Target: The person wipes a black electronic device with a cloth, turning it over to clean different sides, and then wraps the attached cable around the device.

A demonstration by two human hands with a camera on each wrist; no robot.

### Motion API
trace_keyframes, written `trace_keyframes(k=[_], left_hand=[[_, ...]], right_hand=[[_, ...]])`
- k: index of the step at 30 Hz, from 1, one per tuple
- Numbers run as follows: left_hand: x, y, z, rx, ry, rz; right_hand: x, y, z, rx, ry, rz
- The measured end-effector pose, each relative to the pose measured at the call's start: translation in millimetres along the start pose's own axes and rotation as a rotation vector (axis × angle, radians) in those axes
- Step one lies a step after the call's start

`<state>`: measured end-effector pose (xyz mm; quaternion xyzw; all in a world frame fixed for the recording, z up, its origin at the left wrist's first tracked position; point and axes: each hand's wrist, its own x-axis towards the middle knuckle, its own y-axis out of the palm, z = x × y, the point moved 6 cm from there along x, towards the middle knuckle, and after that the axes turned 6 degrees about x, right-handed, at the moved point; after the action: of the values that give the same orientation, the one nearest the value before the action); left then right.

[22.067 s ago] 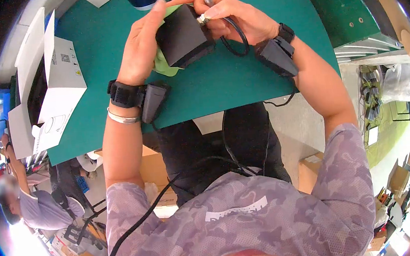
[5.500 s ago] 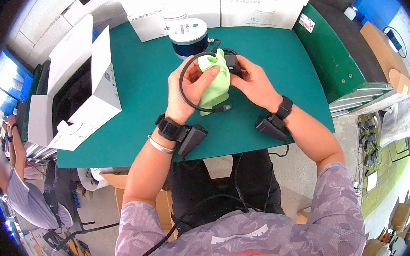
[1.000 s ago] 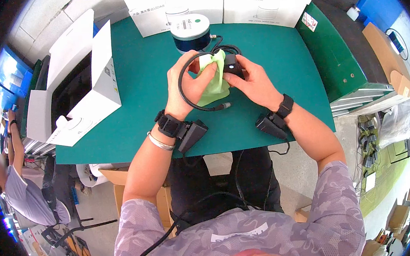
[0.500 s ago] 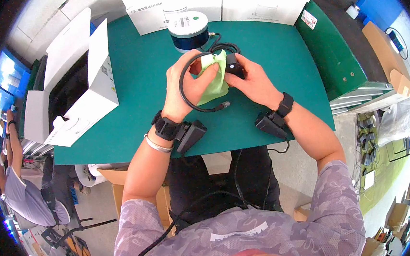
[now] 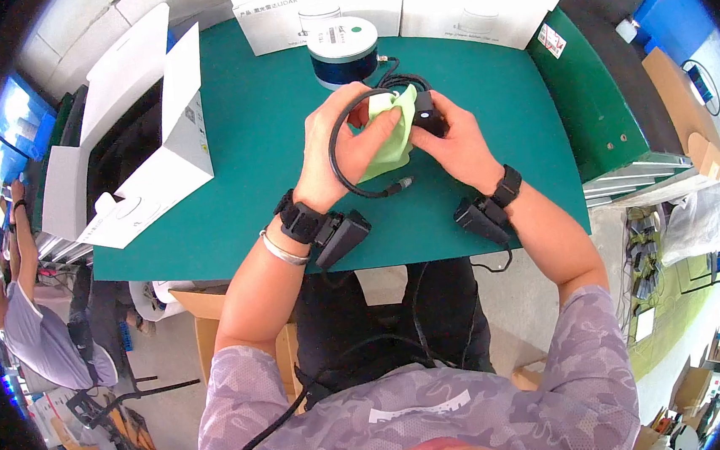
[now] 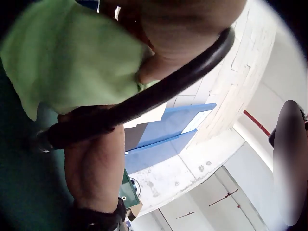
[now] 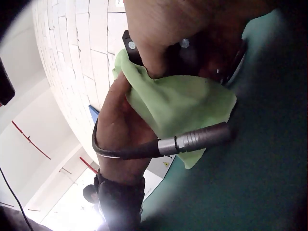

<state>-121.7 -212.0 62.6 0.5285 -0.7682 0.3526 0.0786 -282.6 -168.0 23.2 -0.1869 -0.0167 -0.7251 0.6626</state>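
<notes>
In the head view the left hand pinches a light green cloth between thumb and fingers. The right hand grips a small black box beside the cloth, thumb on its near side. A black cable loops around the left hand and ends in a metal connector below the cloth. In the right wrist view the cloth lies against the box, with the connector hanging in front. The cloth hides the box in the left wrist view.
A round white-topped device stands behind the hands, with coiled black cable beside it. White printed boxes line the back of the green table. An open white box lies left; a green case stands right. Another person is far left.
Over the last second both hands, with cloth, box and cable, appear slightly further right as the view shifts. Compared with the oldest frame, the large black block is no longer seen in the hands.
</notes>
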Motion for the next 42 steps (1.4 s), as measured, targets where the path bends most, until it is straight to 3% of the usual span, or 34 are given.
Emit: trace_keyframes(k=[6, 8, 14, 21, 27, 35, 37, 42], left_hand=[[2.9, -3.2, 7.4, -0.065, -0.001, -0.065], [2.4, -7.8, 11.6, -0.133, -0.128, -0.144], [5.7, -7.9, 28.5, -0.321, -0.141, -0.228], [7.5, -8.1, 40.9, -0.345, -0.214, -0.188], [9.8, -4.9, 44.1, -0.821, -0.328, -0.137], [6.9, 6.5, 41.8, -0.872, -0.352, -0.029], [6.7, 13.8, 44.7, -0.806, -0.330, 0.093], [5.7, 12.7, 41.1, -0.717, -0.278, 0.137]], right_hand=[[0.0, -3.7, 10.6, 0.082, -0.032, -0.069], [0.4, -5.6, 10.6, 0.095, -0.021, -0.084], [-0.6, -7.6, 10.0, 0.319, -0.066, -0.138], [1.4, -7.0, 10.0, 0.395, -0.041, -0.094], [2.9, -8.0, 6.5, 0.382, 0.048, -0.096], [4.4, -8.0, -2.1, 0.481, 0.072, -0.102], [2.9, -5.8, -3.0, 0.538, 0.101, -0.090], [1.1, -0.5, -0.5, 0.625, 0.154, -0.020]])
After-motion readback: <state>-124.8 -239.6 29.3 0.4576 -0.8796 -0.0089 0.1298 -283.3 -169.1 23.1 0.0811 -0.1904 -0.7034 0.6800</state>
